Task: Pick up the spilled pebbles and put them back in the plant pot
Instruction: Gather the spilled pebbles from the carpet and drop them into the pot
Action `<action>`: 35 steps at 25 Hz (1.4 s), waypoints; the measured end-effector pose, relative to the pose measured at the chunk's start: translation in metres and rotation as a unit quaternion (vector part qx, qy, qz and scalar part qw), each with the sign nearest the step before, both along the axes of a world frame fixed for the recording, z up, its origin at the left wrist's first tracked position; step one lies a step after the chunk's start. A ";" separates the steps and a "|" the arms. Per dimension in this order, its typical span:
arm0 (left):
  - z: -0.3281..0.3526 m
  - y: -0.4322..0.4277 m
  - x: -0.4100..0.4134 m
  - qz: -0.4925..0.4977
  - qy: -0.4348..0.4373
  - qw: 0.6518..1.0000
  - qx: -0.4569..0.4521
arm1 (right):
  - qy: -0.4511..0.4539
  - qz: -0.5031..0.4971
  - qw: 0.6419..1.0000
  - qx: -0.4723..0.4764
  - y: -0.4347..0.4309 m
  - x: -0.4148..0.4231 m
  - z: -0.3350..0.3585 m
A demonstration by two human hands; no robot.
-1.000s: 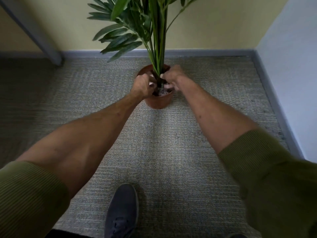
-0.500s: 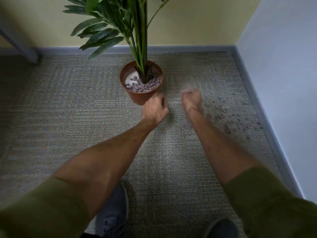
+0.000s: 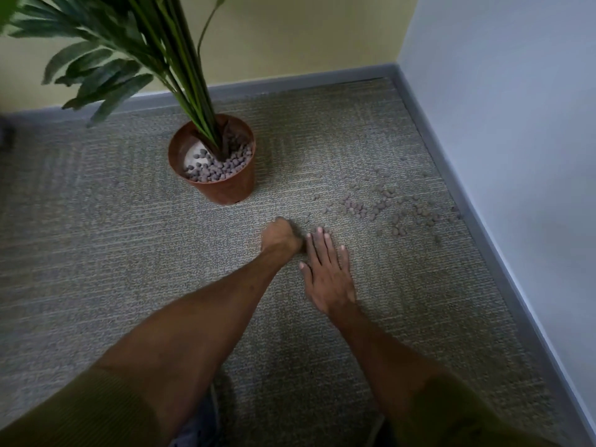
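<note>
Grey carpet (image 3: 96,253) fills the corner. A leafy plant (image 3: 106,69) rises from the upright plant pot (image 3: 225,188), which is partly filled with pebbles (image 3: 222,166). In front of the pot the right hand (image 3: 325,275) lies flat on the carpet, grip released. The left hand (image 3: 280,237) sits just beside it, curled over like a fist; whether that grip holds anything I cannot tell. The spilled pebbles (image 3: 358,208) lie scattered right of the pot, toward the wall (image 3: 516,124).

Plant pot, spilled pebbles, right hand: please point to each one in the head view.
Plant pot (image 3: 225,190): head view, front outer wall.
Spilled pebbles (image 3: 353,207): head view, middle of the dense cluster.
Right hand (image 3: 329,279): head view, back of the hand.
</note>
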State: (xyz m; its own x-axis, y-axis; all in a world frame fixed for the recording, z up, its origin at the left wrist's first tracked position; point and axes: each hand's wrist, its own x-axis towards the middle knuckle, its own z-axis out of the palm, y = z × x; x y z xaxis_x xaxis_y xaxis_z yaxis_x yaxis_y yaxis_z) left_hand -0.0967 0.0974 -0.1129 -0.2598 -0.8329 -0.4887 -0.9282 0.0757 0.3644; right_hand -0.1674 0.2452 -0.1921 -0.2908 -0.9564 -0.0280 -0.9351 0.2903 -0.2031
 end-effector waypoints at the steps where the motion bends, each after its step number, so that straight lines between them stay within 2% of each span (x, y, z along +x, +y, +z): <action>1: -0.002 0.000 -0.006 -0.003 0.030 1.000 0.007 | 0.010 0.011 1.000 0.007 -0.007 -0.006 -0.001; 4: -0.006 -0.003 -0.024 0.008 0.109 0.994 0.009 | 0.039 -0.020 0.999 0.020 -0.029 -0.031 0.001; 5: -0.006 -0.005 -0.026 0.019 0.133 0.991 -0.026 | 0.027 -0.031 0.999 0.014 -0.035 -0.042 0.005; 8: -0.017 -0.007 -0.021 0.027 0.152 0.963 -0.223 | -0.012 -0.045 0.999 -0.024 -0.045 -0.086 0.015; 10: -0.038 -0.001 -0.012 0.034 0.127 0.952 -0.276 | -0.027 -0.092 0.995 -0.039 -0.050 -0.124 0.019; 13: -0.071 0.017 -0.011 0.050 0.091 0.975 -0.197 | -0.076 -0.102 0.991 -0.029 -0.067 -0.185 0.019; 17: -0.085 0.021 -0.036 0.036 0.061 0.983 -0.171 | -0.112 -0.038 0.993 0.022 -0.108 -0.241 0.018; 19: -0.086 0.017 -0.046 -0.002 0.049 0.985 -0.165 | -0.115 -0.039 0.991 0.055 -0.127 -0.255 0.013; 21: -0.086 0.010 -0.054 -0.089 0.058 0.979 -0.173 | -0.112 -0.038 0.991 0.063 -0.137 -0.253 0.005; 23: -0.083 -0.001 -0.062 -0.168 0.133 0.963 -0.165 | -0.092 -0.040 0.995 -0.001 -0.134 -0.236 -0.004; 25: -0.077 -0.014 -0.070 -0.185 0.220 0.945 -0.157 | -0.064 -0.034 0.994 -0.080 -0.119 -0.211 -0.006; 27: -0.076 -0.035 -0.079 -0.128 0.241 0.942 -0.193 | -0.055 0.009 0.992 -0.114 -0.105 -0.188 -0.002; 29: -0.075 -0.061 -0.085 -0.063 0.211 0.953 -0.206 | -0.039 0.048 0.990 -0.129 -0.097 -0.174 0.000; 31: -0.076 -0.083 -0.089 -0.071 0.171 0.965 -0.183 | -0.041 0.015 0.989 -0.139 -0.095 -0.181 0.004; 33: -0.077 -0.099 -0.098 -0.162 0.133 0.966 -0.151 | -0.076 -0.074 0.987 -0.122 -0.098 -0.205 0.007; 35: -0.077 -0.104 -0.110 -0.249 0.098 0.956 -0.117 | -0.106 -0.121 0.985 -0.056 -0.102 -0.233 0.007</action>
